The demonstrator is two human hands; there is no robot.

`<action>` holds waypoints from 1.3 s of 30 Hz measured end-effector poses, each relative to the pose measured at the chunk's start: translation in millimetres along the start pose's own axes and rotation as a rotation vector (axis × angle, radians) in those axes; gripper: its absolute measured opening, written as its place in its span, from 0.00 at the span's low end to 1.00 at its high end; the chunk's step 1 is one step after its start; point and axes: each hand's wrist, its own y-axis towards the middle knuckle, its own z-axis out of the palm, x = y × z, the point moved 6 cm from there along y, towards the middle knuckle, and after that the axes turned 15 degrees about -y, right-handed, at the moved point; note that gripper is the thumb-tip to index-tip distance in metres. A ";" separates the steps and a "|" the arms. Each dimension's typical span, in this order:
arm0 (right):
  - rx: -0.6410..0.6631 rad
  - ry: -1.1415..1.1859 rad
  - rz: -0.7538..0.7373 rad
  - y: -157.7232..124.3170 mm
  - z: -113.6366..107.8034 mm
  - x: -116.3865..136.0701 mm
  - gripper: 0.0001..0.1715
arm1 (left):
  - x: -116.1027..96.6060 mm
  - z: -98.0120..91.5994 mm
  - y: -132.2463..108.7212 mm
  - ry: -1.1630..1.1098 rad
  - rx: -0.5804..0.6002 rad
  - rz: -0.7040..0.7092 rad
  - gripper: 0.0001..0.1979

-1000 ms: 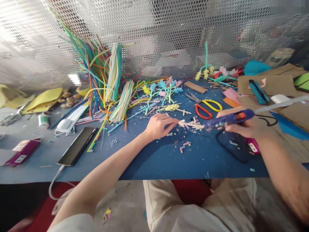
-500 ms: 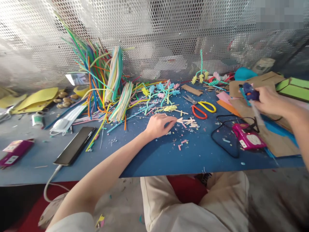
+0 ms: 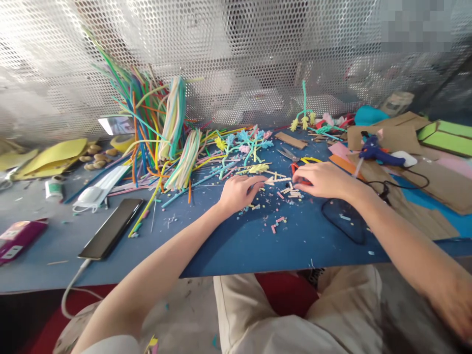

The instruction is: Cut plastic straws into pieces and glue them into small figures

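Observation:
My left hand (image 3: 239, 191) rests on the blue mat (image 3: 228, 241) and pinches one end of a small cream stick piece (image 3: 277, 180). My right hand (image 3: 320, 179) is curled, fingertips down at the stick's other end, among several cut stick bits (image 3: 291, 192). What its fingers grip is hidden. It partly covers the red and yellow scissors (image 3: 309, 160). The blue glue gun (image 3: 376, 154) lies on brown cardboard (image 3: 424, 177) at the right, away from both hands.
Bundles of coloured pipe cleaners (image 3: 173, 123) lean against the perforated metal screen (image 3: 258, 54). A phone (image 3: 110, 228) on a cable, a face mask (image 3: 96, 189) and a purple box (image 3: 16, 237) lie at the left. A black cable loop (image 3: 341, 219) sits below my right wrist.
My right hand carried the glue gun from the mat to the cardboard at the right, let it go, and came back to the stick pieces. My left hand stayed put.

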 end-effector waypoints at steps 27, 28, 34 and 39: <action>-0.248 0.435 0.388 -11.1 22.2 -6.2 0.09 | -0.1 4.7 0.6 -0.105 0.017 -0.029 0.14; -0.253 0.471 0.386 -11.2 22.1 -6.0 0.09 | 0.1 4.8 0.8 -0.110 0.020 -0.034 0.14; -0.360 0.415 0.339 -12.5 7.7 -3.5 0.13 | 1.2 5.1 0.5 -0.127 0.023 -0.055 0.14; -0.517 0.403 0.397 -19.1 -8.0 -7.3 0.14 | -0.2 6.5 0.3 -0.124 0.026 -0.056 0.15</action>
